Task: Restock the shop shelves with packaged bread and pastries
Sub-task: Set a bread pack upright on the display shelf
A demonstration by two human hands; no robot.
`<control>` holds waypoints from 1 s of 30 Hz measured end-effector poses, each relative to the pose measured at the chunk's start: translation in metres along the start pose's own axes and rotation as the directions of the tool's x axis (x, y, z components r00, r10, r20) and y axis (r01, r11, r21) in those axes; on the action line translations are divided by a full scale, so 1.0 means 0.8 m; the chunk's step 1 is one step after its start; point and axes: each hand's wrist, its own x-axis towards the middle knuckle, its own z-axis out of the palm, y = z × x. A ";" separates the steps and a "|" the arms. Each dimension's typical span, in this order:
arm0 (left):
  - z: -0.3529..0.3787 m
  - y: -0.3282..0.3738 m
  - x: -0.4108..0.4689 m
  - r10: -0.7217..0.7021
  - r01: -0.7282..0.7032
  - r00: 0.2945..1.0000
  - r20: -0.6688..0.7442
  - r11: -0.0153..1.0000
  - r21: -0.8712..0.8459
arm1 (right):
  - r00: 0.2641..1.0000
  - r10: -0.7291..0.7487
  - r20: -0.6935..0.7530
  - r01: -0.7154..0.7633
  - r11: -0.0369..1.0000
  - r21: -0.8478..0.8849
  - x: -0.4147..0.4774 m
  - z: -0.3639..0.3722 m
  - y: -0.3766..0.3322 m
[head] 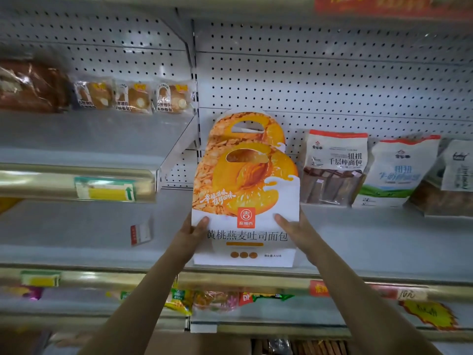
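Head view: both hands hold one tall bread carton (245,190) upright at the middle shelf (371,242). The left hand (190,233) clasps its lower left edge and the right hand (291,226) its lower right edge, each with the thumb flat on the printed front (the fingers behind are hidden). A second carton (247,124) of the same print stands just behind it, close to the pegboard back wall (332,73). I cannot tell whether the held carton's base touches the shelf; it is near the front lip.

The grip is low and the carton is tall, so I judge that letting go before the base is fully on the shelf could tip it forward over the lip. A hard push back may knock the rear carton askew or bend its cut-out handle. Any drift to the right would press it into the bread-stick bag (332,167) just beside it and could topple that row.
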 end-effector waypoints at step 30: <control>0.013 -0.032 0.043 -0.046 0.096 0.983 -0.178 0.953 0.288 | 0.986 0.108 -0.130 -0.126 0.983 -0.137 0.027 0.004 0.041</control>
